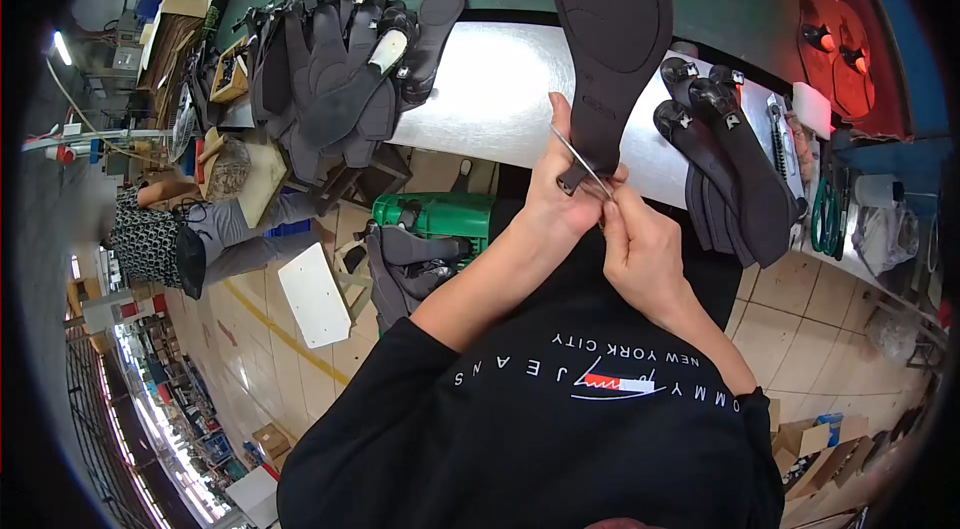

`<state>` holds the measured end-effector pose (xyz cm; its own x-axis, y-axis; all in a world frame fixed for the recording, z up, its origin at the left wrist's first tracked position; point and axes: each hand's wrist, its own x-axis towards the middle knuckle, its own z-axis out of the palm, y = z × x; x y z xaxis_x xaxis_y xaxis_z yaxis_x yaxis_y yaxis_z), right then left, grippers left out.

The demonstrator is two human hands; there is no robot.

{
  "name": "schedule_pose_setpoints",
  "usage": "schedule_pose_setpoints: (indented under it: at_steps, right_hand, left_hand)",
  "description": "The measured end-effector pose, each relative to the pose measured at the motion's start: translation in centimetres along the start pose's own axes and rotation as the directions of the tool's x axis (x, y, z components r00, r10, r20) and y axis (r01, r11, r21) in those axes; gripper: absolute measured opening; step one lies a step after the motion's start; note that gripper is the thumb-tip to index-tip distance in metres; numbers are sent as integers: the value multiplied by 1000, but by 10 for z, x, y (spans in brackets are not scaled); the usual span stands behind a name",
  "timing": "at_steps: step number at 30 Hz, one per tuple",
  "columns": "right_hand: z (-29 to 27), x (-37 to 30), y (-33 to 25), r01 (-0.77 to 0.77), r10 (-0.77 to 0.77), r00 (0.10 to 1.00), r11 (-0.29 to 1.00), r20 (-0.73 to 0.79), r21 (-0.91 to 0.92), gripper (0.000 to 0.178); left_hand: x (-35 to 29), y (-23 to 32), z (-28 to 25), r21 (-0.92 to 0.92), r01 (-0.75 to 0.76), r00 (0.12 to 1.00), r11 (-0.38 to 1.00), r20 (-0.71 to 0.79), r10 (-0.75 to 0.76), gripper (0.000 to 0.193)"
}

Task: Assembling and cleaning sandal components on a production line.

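My left hand (560,191) is closed around the narrow end of a dark shoe sole (612,19), its thumb stretched along one side. The sole points away from me, its patterned face up. Pinched in my right hand (645,254) is a thin silver metal tool (574,148), slanting across the sole's narrow end. A small dark strap end (570,179) sticks out there beside the tool. The fingers of my left hand under the sole are partly hidden.
A heap of dark sandal soles (325,79) lies on the bench at the left, more soles (740,159) at the right. Beyond them are a cutter knife (778,139) and green-handled scissors (826,214). Red light falls on sandals (840,54). A green crate (430,216) stands below; a person (180,239) is at the left.
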<state>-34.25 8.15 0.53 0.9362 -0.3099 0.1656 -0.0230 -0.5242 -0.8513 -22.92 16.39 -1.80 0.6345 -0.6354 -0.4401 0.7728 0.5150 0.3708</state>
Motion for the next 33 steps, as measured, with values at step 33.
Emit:
schedule_pose_setpoints:
  at_steps: [33]
  right_hand:
    - [-23, 7, 15, -586, 234, 780, -50, 580, 809, 56]
  left_hand:
    - [-12, 15, 3, 444, -286, 954, 849, 215, 208, 75]
